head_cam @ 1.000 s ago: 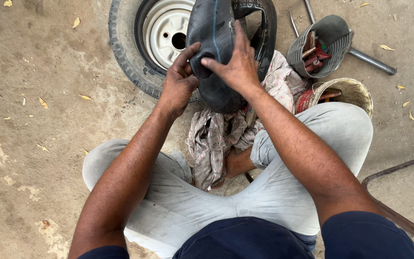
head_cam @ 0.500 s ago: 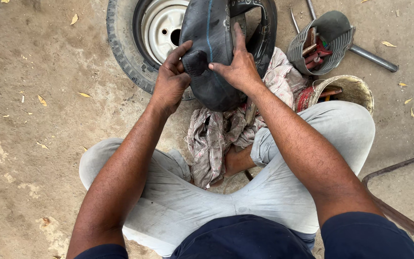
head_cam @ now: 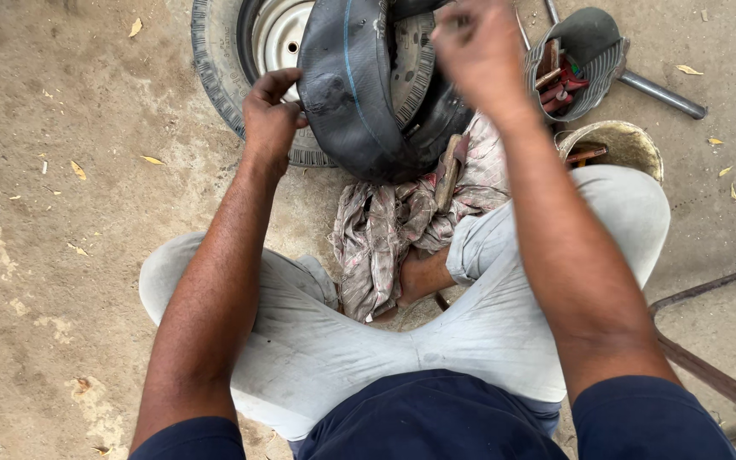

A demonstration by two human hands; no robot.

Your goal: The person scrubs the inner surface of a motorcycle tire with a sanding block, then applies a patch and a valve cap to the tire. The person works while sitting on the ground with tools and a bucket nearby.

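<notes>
At twelve o'clock of the seated person, a black inner tube point(head_cam: 359, 94) with a thin blue line stands folded over a small wheel point(head_cam: 253, 51) lying flat on the concrete floor point(head_cam: 70, 255). The left hand point(head_cam: 270, 115) pinches the tube's edge at nine o'clock, fingers curled shut on the rubber — apparently to steady a rough grey patch area facing up. The right hand point(head_cam: 483, 51), blurred at one o'clock above the tube, appears loosely closed; whether it holds anything cannot be told. A crumpled rag point(head_cam: 385, 238) lies at six o'clock of the tube, and a rubber tool holder point(head_cam: 577, 64) at three o'clock — within reach.
</notes>
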